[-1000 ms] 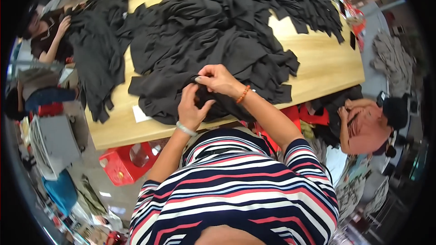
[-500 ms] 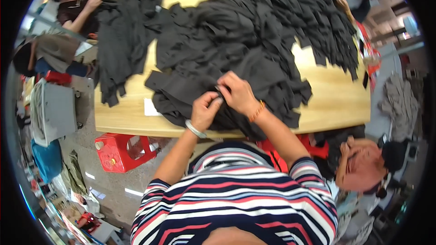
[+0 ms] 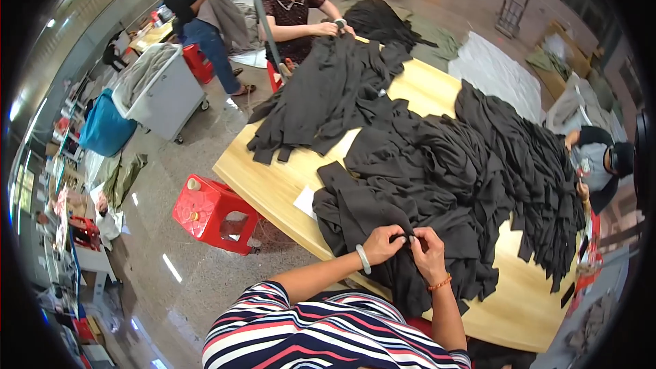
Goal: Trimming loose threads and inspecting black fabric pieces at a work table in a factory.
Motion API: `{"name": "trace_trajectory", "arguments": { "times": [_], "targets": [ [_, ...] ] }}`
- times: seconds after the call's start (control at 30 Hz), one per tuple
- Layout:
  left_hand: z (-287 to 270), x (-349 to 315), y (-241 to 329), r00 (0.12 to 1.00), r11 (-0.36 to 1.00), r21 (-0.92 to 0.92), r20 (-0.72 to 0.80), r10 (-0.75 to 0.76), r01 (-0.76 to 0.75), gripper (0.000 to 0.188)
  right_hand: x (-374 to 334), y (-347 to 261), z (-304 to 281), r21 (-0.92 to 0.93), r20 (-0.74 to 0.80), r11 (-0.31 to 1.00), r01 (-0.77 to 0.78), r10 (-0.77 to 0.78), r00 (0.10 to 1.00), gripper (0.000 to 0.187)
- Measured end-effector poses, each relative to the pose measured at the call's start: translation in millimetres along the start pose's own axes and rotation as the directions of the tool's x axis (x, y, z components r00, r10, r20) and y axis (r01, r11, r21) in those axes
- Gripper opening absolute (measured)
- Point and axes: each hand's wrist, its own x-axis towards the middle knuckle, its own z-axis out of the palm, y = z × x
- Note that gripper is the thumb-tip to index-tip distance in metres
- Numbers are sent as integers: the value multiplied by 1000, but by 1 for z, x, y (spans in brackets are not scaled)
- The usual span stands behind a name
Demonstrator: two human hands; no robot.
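We look down on a long wooden worktop (image 3: 273, 188) heaped with dark grey cut fabric pieces (image 3: 465, 164). At its near edge, our left hand (image 3: 384, 241) and right hand (image 3: 429, 254) meet fingertip to fingertip, both pinching the same small fold of one dark fabric piece (image 3: 372, 208) that lies on top of the near end of the heap. The pinched spot sits directly between the two hands, equally near to each; the piece itself extends away from them toward the left edge of the worktop, its long axis running roughly along that near edge, though we cannot trace its full outline against the other dark cloth. A white paper slip (image 3: 305, 201) lies just beside the heap. A red plastic stool (image 3: 213, 213) stands on the floor off the left edge. At the far end, another person's hands (image 3: 333, 26) handle a second pile of dark cloth (image 3: 328, 96).
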Motion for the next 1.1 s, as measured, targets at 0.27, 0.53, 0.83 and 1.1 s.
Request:
{"name": "trace_trajectory", "arguments": {
  "times": [0.27,0.53,0.83,1.1],
  "targets": [
    [-1,1,-1,998,998,42,-44,52,-50,19,6,-17,-9,-85,121,993,87,-76,990,15],
    [-4,-6,-13,958,967,199,-205,201,-160,20,4,-13,0,-265,177,898,352,-314,933,14],
    [-22,1,-13,982,984,-173,180,64,-33,15,-15,-9,-1,-239,85,949,206,-191,978,13],
    [-31,1,-4,966,950,-308,255,38,44,13,-16,-3,0,-156,101,983,94,-79,992,12]
  ]
}}
